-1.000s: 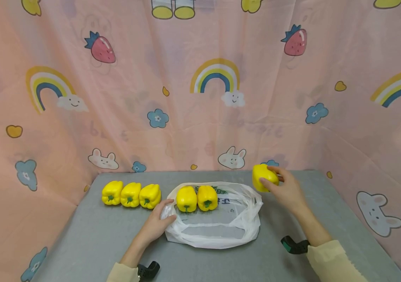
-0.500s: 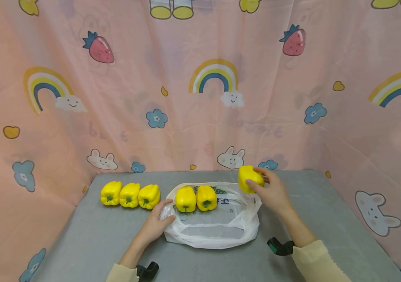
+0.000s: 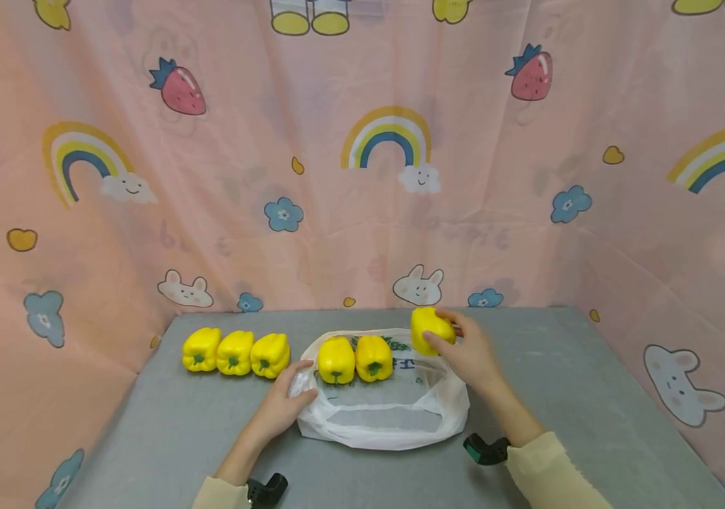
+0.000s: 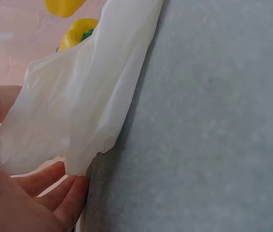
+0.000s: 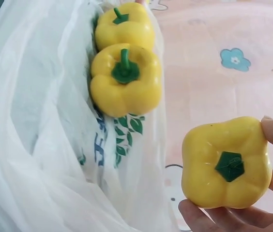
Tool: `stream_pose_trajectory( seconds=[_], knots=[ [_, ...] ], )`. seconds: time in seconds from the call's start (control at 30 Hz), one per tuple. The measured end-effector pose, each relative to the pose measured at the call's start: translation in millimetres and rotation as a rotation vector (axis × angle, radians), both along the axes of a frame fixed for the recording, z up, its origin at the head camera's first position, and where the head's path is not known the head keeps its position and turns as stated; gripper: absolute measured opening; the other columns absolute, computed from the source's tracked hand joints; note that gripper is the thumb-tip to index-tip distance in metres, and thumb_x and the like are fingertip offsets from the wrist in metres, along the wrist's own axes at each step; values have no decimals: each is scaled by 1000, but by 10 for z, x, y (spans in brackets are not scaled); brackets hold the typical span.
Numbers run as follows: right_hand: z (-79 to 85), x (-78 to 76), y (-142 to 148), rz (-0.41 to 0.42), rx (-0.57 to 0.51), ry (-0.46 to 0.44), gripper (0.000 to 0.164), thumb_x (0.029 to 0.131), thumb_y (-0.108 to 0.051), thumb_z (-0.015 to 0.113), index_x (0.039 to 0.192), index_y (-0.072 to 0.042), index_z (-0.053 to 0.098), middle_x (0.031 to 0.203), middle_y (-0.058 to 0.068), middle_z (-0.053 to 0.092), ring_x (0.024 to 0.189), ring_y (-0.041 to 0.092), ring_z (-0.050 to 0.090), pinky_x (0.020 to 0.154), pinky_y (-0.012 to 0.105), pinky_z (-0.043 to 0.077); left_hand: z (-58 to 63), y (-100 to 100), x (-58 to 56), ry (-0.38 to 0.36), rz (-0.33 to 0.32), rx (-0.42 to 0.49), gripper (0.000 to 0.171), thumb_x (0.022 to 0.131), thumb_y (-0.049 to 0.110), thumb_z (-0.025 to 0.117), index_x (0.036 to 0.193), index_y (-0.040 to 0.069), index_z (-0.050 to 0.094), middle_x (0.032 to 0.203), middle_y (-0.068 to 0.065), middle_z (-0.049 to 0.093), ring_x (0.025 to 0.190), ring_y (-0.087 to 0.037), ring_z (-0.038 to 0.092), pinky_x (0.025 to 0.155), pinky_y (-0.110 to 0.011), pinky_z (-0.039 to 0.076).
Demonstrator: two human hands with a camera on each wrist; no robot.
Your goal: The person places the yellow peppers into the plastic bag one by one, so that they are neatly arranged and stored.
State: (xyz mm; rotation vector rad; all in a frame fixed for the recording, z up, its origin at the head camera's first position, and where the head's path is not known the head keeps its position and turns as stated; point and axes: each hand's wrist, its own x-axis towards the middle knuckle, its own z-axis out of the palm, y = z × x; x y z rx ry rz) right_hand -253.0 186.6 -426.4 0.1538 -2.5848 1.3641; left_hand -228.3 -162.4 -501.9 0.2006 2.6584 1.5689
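Observation:
A yellow bell pepper (image 3: 427,329) with a green stem is gripped by my right hand (image 3: 472,351), above the back right part of a white plastic bag (image 3: 384,430). In the right wrist view, thumb and fingers surround this held pepper (image 5: 226,164), stem end toward the camera. Two more yellow bell peppers (image 3: 336,359) sit side by side in the bag's open mouth, toward the back left. My left hand (image 3: 281,406) holds the bag's left edge; in the left wrist view the white plastic (image 4: 78,96) lies between thumb and fingers.
Left of the bag, three yellow bell peppers (image 3: 235,352) stand in a row on the grey table (image 3: 165,438). A pink patterned curtain (image 3: 311,254) hangs behind the table and along both sides. A black device (image 3: 486,449) is worn on the right wrist, another (image 3: 268,489) on the left.
My right hand has carried its bell pepper leftward and slightly down, from beyond the bag's right edge to over the bag. The left hand and the other peppers stay in place.

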Motion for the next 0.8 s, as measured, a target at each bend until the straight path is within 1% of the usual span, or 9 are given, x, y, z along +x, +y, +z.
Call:
stream_pose_trajectory(
  seconds=[0.13, 0.4, 0.7, 0.8],
  knots=[
    [-88, -21, -53, 14, -16, -18, 58, 97, -31, 71, 144, -4, 52, 146, 21, 50, 127, 42, 51, 100, 55, 51, 0, -2, 2, -1, -5, 6, 51, 97, 23, 68, 145, 16, 52, 156, -18, 39, 146, -42, 32, 114, -70, 21],
    [-233, -57, -169, 28, -15, -41, 57, 96, -30, 72, 142, -3, 53, 143, 21, 51, 124, 41, 53, 97, 52, 53, -14, -4, -3, -16, 0, 12, 51, 97, 23, 69, 145, 16, 52, 157, -17, 39, 146, -42, 31, 115, -70, 20],
    [-365, -119, -261, 19, -6, -113, 57, 97, -30, 70, 144, -4, 52, 146, 21, 50, 127, 39, 52, 103, 53, 49, -16, -2, -6, -2, 1, 6, 51, 97, 22, 68, 145, 16, 52, 156, -18, 40, 145, -43, 32, 114, -71, 21],
    [-391, -131, -274, 14, -1, -132, 57, 97, -31, 70, 144, -4, 52, 146, 21, 51, 128, 39, 51, 104, 53, 48, -14, -4, -8, -8, 6, 10, 51, 97, 23, 68, 145, 17, 52, 156, -17, 39, 146, -42, 32, 114, -70, 21]
  ],
)
